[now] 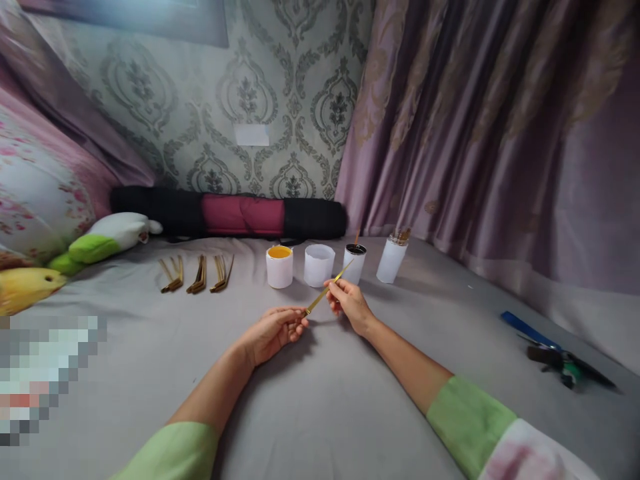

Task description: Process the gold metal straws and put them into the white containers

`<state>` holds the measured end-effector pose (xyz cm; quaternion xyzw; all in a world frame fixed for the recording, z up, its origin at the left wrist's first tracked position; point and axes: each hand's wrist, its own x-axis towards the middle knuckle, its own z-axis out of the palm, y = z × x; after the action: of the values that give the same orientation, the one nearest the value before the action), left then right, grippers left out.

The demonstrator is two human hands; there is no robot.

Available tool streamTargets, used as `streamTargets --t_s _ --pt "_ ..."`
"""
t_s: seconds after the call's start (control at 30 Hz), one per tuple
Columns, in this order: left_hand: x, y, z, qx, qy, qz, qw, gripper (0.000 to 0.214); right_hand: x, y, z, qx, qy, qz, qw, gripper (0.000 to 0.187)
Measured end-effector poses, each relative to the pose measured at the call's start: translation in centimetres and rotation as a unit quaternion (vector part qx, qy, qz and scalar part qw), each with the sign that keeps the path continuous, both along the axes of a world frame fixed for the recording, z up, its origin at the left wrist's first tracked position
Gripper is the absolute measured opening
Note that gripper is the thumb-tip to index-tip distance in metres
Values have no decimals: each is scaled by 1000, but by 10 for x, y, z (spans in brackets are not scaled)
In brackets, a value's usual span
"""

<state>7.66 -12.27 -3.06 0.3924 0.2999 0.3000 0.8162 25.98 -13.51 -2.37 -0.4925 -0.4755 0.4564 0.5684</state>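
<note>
A slim gold strip [320, 299], which looks like an eyeglass temple, slants up to the right between my hands. My left hand [277, 331] pinches its lower end. My right hand [349, 303] grips it nearer the upper end, with the tip sticking out past the fingers. Just beyond are a white cup with yellow contents [279, 270], a plain white cup [319, 267] and a narrower cup with dark contents [353, 267] and a thin stick. Further right leans a white cup [392, 261] filled with similar gold-brown pieces.
Three bundles of bent gold-brown pieces [197, 277] lie on the grey sheet [320, 413] at left. Plush toys [113, 239] sit further left, and a black-and-maroon roll [243, 215] lies along the wall. Tools with blue and green parts [560, 353] lie at right.
</note>
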Motion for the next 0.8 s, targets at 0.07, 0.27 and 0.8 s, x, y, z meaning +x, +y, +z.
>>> streamTargets --t_s 0.07,0.27,0.8 --pt "-1 1 -1 -6 -2 2 1000 16 3 0 3 3 6 -9 1000 29" --pt "-3 1 -3 -7 -13 -7 1000 16 14 0 13 14 0 -51 999 33" --pt "-5 3 -4 -11 -24 -7 1000 15 35 4 31 14 -16 -105 994 26"
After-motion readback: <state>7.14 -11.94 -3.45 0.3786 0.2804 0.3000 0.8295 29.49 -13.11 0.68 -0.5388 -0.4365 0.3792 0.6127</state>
